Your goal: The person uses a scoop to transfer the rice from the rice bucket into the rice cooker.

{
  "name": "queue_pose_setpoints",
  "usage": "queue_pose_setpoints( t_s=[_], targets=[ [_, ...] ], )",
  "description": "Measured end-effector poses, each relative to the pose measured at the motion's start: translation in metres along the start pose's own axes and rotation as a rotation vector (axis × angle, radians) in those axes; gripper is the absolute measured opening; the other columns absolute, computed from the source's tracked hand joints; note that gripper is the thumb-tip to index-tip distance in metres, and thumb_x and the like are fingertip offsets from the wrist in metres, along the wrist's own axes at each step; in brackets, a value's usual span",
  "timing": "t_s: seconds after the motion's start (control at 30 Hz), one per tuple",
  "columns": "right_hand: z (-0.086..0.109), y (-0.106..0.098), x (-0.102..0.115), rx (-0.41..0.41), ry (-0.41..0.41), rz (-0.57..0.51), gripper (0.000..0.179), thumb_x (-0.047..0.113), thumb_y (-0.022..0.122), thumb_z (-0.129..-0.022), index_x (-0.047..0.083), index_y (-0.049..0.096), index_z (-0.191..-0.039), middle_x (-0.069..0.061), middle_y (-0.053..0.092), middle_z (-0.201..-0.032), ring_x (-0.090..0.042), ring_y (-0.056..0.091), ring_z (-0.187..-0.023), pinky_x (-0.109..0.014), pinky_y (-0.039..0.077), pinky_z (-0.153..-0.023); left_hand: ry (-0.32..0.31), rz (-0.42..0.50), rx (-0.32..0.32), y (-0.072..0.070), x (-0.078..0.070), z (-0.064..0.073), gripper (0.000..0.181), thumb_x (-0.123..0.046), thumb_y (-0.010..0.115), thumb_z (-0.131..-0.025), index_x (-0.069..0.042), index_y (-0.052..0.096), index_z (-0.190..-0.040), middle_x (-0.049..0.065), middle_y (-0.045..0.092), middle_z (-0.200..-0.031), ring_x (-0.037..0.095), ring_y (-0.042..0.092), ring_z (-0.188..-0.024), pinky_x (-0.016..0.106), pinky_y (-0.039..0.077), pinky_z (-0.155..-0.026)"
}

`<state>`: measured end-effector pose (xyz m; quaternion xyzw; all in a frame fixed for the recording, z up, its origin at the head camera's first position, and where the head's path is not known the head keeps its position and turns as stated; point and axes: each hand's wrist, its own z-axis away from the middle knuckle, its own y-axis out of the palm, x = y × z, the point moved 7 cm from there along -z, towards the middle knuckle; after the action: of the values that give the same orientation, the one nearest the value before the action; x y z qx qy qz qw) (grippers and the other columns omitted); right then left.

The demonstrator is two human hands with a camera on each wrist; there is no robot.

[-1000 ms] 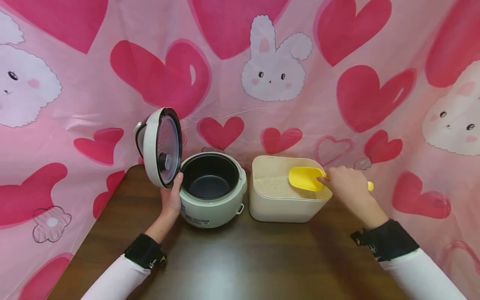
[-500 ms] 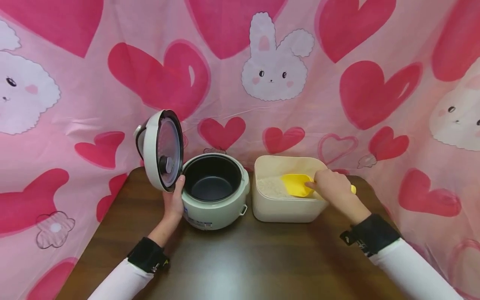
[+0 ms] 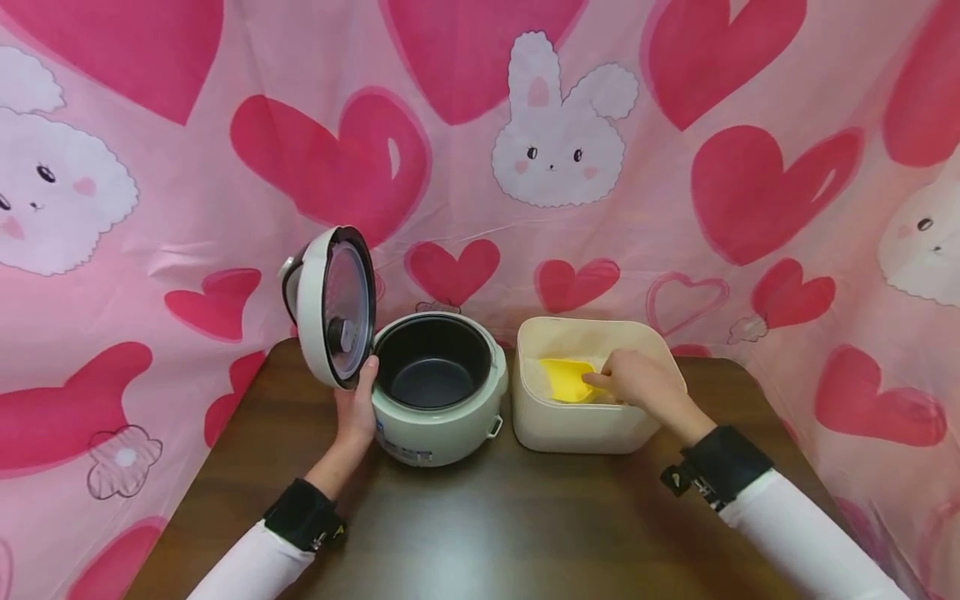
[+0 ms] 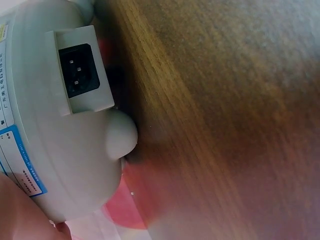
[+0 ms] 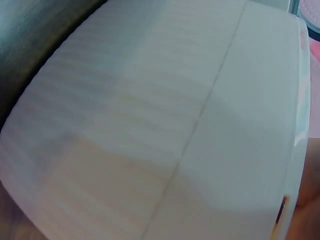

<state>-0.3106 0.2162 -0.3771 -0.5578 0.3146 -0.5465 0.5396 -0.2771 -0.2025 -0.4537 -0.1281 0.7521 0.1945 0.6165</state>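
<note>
From where I stood, what mattered was how the yellow scoop (image 3: 567,380) lay to the hand that had it: its blade ran out leftward from the person's right hand (image 3: 637,379), down inside the cream storage bin (image 3: 585,435), its long axis roughly in line with the rice cooker (image 3: 442,435) next door. Between blade and cooker rose only the bin's left wall and a narrow gap, and the right hand was plainly the nearer to the scoop and bin, the left hand (image 3: 356,408) being over on the cooker's far side. The right hand's fingers were curled about the scoop's handle, which they mostly hid, with one finger reaching forward onto the root of the blade; the blade sat low, against pale grain (image 3: 534,382), rice by the look of it. The left hand rested against the cooker's left side, thumb up beside the lower edge of the raised lid (image 3: 313,312); its other fingers were out of sight, so I couldn't tell whether they gripped or merely lay there. I counted one scoop, one bin, one cooker with one lid and one dark inner pot (image 3: 433,379), one power socket (image 4: 79,71) low on the cooker's body, and two black wristbands (image 3: 303,514), one to each arm, all before a single pink hanging (image 3: 450,200) of hearts and rabbits.
</note>
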Motion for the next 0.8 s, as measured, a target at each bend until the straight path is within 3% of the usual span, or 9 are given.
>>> queue_pose_setpoints(
  t_s=[0.2,0.37,0.6,0.8],
  targets=[
    [-0.003,0.006,0.0,0.059,0.018,-0.152,0.044,0.039,0.066,-0.101,0.01,0.073,-0.069,0.0,0.044,-0.054,-0.018,0.037,-0.048,-0.027,0.031,-0.05,0.018,-0.012,-0.007,-0.001,-0.001,0.003,0.058,-0.026,0.057,-0.103,0.001,0.042,-0.153,0.02,0.048,-0.155,0.028,0.042,-0.141,0.039,0.026,-0.122],
    [-0.002,0.003,-0.009,0.095,0.04,-0.173,0.047,0.044,0.064,-0.101,0.009,0.073,-0.07,-0.001,0.048,-0.056,-0.018,0.041,-0.049,-0.026,0.034,-0.049,0.034,-0.012,0.01,0.002,-0.002,0.003,0.057,-0.024,0.056,-0.103,0.0,0.042,-0.154,0.019,0.048,-0.156,0.027,0.042,-0.142,0.04,0.026,-0.122],
    [0.005,-0.02,-0.026,0.096,0.028,-0.235,0.049,0.046,0.059,-0.104,0.007,0.076,-0.078,-0.004,0.06,-0.06,-0.019,0.044,-0.047,-0.026,0.04,-0.047,0.059,0.005,0.01,0.004,-0.003,0.0,0.056,-0.024,0.056,-0.103,0.0,0.043,-0.153,0.019,0.048,-0.155,0.028,0.042,-0.14,0.041,0.026,-0.122],
    [0.021,-0.035,-0.042,0.101,0.019,-0.296,0.049,0.046,0.056,-0.105,0.009,0.073,-0.078,-0.004,0.056,-0.062,-0.021,0.046,-0.051,-0.028,0.041,-0.05,0.065,-0.001,0.015,0.002,-0.003,0.001,0.054,-0.023,0.055,-0.104,-0.002,0.043,-0.153,0.016,0.048,-0.155,0.025,0.043,-0.139,0.039,0.026,-0.122]
  ],
)
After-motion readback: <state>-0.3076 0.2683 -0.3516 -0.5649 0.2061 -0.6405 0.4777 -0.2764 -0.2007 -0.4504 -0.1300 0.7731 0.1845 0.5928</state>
